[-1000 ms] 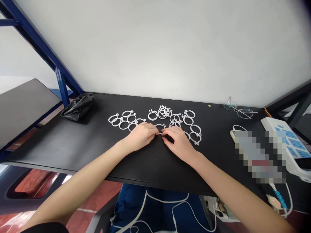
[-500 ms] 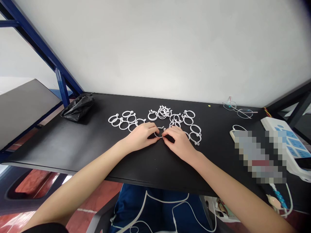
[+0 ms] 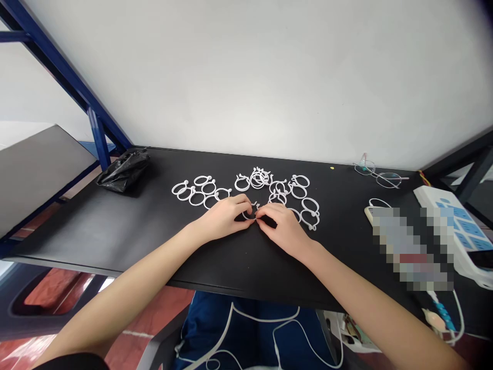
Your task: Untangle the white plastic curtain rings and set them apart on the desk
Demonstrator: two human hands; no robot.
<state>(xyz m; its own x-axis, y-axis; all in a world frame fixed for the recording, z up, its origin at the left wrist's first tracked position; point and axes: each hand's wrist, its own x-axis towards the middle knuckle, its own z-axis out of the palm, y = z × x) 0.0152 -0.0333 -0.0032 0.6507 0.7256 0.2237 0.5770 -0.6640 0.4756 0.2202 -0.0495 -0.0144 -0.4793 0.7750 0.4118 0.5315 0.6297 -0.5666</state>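
Between my left hand (image 3: 225, 218) and my right hand (image 3: 283, 228), a white plastic curtain ring (image 3: 247, 217) is pinched at the fingertips of both hands, and its lower arc shows below them. Just beyond my hands, several more white rings (image 3: 242, 183) lie loose on the black tabletop (image 3: 115, 231). Some of them overlap in a pile. The nearest ones almost touch my knuckles on both sides.
A crumpled black plastic bag (image 3: 123, 171) lies at the back left of the tabletop. Wire glasses (image 3: 379, 176) rest at the back right, near a white power strip (image 3: 450, 221). A blue metal frame (image 3: 98, 139) rises at the left. A pixelated patch hides part of the right side.
The ring between my fingers has come into fuller view and shifted slightly left. My hands have drawn a little closer around it. The loose rings have stayed put.
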